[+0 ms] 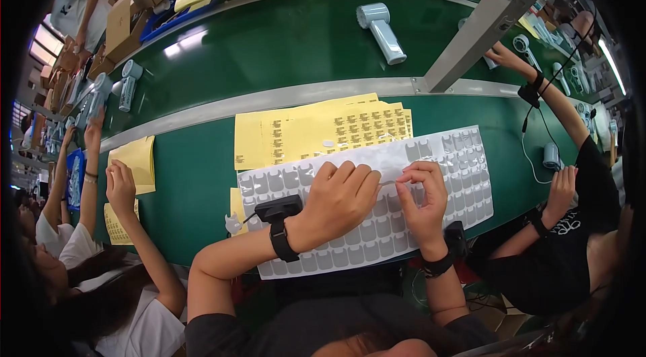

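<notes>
A large white sheet of grey die-cut stickers (464,175) lies on the green bench in front of me. My left hand (340,199) rests on it with the fingers curled, pressing the sheet down. My right hand (424,195) is beside it, thumb and fingertips pinched on a clear sticker (389,183) being peeled from the sheet. Both wrists wear black bands with small devices. Behind the white sheet lie yellow sticker sheets (316,131), partly peeled.
A green conveyor belt (269,47) runs beyond a metal rail and carries pale blue hair dryers (382,30). A person on my left handles yellow sheets (134,162). Another person in black sits on my right. A grey post (484,17) rises at the right.
</notes>
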A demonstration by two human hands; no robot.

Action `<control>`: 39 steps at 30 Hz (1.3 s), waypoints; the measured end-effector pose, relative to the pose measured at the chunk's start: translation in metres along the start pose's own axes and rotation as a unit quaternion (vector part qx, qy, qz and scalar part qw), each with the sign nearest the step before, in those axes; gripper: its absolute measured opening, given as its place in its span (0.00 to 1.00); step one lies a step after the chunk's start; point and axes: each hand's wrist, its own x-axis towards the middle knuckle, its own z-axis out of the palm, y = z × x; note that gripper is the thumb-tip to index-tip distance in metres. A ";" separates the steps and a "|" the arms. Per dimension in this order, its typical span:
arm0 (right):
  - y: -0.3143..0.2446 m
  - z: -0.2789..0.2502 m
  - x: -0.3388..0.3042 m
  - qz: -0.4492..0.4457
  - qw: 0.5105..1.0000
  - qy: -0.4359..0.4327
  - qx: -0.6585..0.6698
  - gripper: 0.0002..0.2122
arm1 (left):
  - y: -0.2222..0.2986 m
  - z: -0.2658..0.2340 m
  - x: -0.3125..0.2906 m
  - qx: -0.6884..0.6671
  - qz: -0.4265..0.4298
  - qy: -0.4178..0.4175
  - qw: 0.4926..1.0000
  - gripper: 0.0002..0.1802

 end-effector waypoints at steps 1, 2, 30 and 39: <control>0.000 0.000 0.000 0.001 1.000 -0.001 0.000 0.06 | 0.000 -0.001 0.000 0.011 0.006 -0.008 1.000 0.09; -0.001 0.000 0.000 0.002 1.000 -0.002 0.000 0.06 | 0.000 -0.001 -0.001 0.021 0.012 -0.015 1.000 0.09; -0.003 0.006 -0.002 0.054 0.997 0.019 0.050 0.07 | -0.004 0.007 -0.005 0.014 0.071 0.029 0.997 0.07; 0.000 -0.001 0.000 -0.031 0.999 -0.015 0.010 0.07 | -0.004 -0.007 0.003 -0.031 0.024 0.039 0.998 0.07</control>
